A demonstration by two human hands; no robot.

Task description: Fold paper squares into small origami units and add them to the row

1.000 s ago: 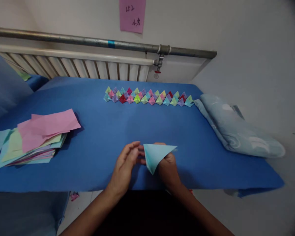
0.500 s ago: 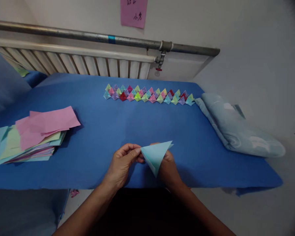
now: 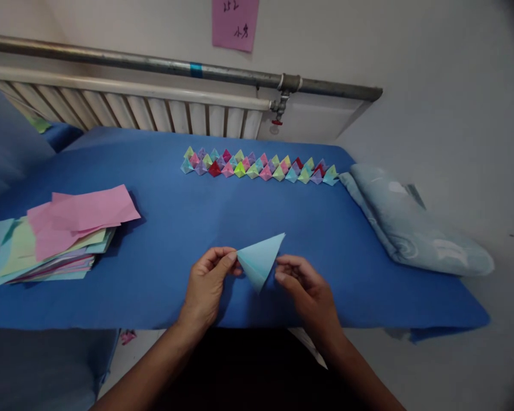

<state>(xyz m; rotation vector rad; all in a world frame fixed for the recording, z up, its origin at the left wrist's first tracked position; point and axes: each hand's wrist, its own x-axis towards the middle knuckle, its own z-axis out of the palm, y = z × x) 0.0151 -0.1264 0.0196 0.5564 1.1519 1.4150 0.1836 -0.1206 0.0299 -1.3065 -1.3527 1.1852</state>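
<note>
A light blue sheet of folded paper (image 3: 261,256), shaped like a triangle, is raised over the front of the blue-covered table. Its left corner is pinched between the thumb and fingers of my left hand (image 3: 206,282). My right hand (image 3: 310,291) is beside the paper's right edge, its fingers bent and the thumb a little apart from them, with nothing held. Whether a fingertip brushes that edge I cannot tell. Beyond my hands, rows of small folded paper pieces (image 3: 252,169) in many colours stand along the back of the table.
On the left lies a stack of coloured paper (image 3: 51,242) with pink sheets on top. A folded pale blue cloth (image 3: 411,222) rests at the right edge. Behind the table are a white radiator (image 3: 154,113) and a metal pipe (image 3: 132,60) with a red-handled valve (image 3: 277,122).
My right hand has come from behind the paper to its right side and let go. The folded paper has shifted slightly left and up, still in my left hand.
</note>
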